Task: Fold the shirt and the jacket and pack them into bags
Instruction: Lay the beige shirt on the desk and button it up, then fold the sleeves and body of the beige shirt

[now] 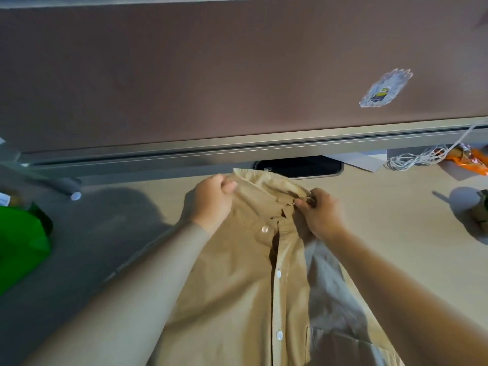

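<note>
A tan button-up shirt (237, 286) lies front-up on the pale desk (383, 233), its collar toward the partition and white buttons running down the placket. My left hand (211, 202) grips the left side of the collar. My right hand (317, 212) pinches the right side of the collar near the top button. A clear plastic bag (330, 294) lies over the shirt's right side, under my right forearm. A green bag (21, 244) sits at the left edge. No jacket is in view.
A brown partition (237, 75) with a sticker (385, 88) stands behind the desk. A black cable slot (298, 167) is just beyond the collar. A coiled white cord (412, 159) and an orange packet (472, 159) lie at the back right. A small dark object (482, 215) sits at the right edge.
</note>
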A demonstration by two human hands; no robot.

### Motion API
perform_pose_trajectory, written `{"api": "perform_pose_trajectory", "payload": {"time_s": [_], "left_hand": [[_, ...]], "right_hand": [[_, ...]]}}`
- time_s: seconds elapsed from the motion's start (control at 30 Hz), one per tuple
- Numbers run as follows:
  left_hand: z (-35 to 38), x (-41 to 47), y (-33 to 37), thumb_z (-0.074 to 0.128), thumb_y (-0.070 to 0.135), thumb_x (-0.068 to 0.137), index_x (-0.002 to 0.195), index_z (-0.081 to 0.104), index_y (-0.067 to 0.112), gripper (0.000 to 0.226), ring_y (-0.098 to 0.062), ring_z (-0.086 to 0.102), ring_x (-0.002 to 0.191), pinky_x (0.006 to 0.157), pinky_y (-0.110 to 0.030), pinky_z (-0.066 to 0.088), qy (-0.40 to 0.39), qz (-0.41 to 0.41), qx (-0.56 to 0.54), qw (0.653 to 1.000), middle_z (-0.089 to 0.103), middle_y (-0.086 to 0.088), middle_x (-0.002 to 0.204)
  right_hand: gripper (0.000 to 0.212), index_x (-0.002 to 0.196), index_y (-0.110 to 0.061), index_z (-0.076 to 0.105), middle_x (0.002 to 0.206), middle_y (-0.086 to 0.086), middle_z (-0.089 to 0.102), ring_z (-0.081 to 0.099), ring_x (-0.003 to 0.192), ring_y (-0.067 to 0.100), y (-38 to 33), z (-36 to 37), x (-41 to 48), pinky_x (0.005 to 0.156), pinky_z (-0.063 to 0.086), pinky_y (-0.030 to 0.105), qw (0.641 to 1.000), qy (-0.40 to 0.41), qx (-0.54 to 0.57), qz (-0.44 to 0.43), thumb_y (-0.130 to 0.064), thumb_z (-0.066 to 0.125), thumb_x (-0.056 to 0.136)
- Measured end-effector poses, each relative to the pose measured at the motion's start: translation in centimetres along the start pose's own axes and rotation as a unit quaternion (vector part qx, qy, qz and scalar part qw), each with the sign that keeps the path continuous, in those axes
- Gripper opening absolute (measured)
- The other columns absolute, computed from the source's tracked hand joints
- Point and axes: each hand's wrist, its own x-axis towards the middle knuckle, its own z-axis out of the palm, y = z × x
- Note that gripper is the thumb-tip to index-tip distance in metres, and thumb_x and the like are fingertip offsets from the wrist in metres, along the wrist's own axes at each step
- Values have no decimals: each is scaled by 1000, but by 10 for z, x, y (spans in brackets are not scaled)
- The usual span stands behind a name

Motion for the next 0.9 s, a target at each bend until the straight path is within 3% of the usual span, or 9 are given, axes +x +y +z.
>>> {"api": "perform_pose_trajectory", "payload": {"time_s": [0.1, 0.17, 0.27, 0.37, 0.5, 0.63, 0.77, 0.9], "left_hand": [[-10, -5, -1, 37, 37, 98, 83, 57, 26, 28, -19, 72, 60, 73, -40, 61, 21, -129, -154, 979, 69, -3, 70], [-19, -12, -10, 39, 42, 94, 78, 61, 24, 33, -20, 73, 73, 78, -42, 59, 51, -158, -214, 963, 70, -3, 83], [-35, -31, -26, 44, 56, 75, 80, 58, 41, 21, -19, 67, 93, 88, -45, 55, 22, -102, -104, 989, 68, 8, 101], [-41, -74, -18, 51, 47, 77, 92, 56, 44, 17, -16, 64, 100, 91, -43, 52, -44, -87, -76, 992, 64, 14, 108], [-20, -125, 1, 53, 26, 89, 115, 59, 31, 27, -17, 55, 116, 98, -40, 47, -55, -14, -23, 998, 59, 3, 126], [16, -180, 33, 50, 20, 94, 126, 54, 27, 34, -16, 44, 126, 100, -26, 35, -96, 71, 25, 993, 41, 5, 138], [57, -232, 44, 45, 27, 96, 137, 44, 31, 41, -24, 32, 139, 113, -39, 29, -191, 149, 85, 966, 18, -1, 157], [91, -271, 25, 37, 41, 98, 151, 13, 33, 58, -25, 0, 148, 120, -45, 8, -273, 122, 184, 936, -13, -3, 160]], "right_hand": [[22, 95, -11, 55, 75, -2, 56, 55, 74, 19, 0, 5, -1, 59, 40, 29, 999, 17, 23, 32, -34, 55, 94], [28, 103, -10, 55, 86, 5, 61, 57, 80, 21, -2, 7, -6, 67, 45, 32, 997, 34, 61, 45, -36, 51, 95], [41, 123, -11, 47, 111, 8, 56, 58, 95, 24, 4, 1, -20, 81, 51, 37, 985, 41, 145, 83, -41, 48, 95], [43, 124, -5, 48, 118, 11, 47, 52, 108, 29, 28, -10, -48, 92, 44, 38, 990, 57, 104, 76, -36, 51, 94], [38, 116, -3, 55, 113, 15, 58, 56, 103, 31, 74, -27, -97, 84, 43, 33, 990, 62, 38, 120, -35, 51, 94], [33, 106, -4, 54, 98, 12, 63, 61, 93, 31, 116, -47, -174, 73, 46, 31, 973, 71, 56, 212, -34, 56, 92], [30, 82, -6, 58, 79, 9, 65, 59, 73, 25, 160, -45, -280, 64, 44, 33, 950, 104, 92, 279, -35, 64, 86], [27, 69, -9, 51, 62, 3, 53, 47, 58, 17, 183, -30, -354, 53, 36, 30, 948, 85, 106, 288, -25, 72, 78]]}}
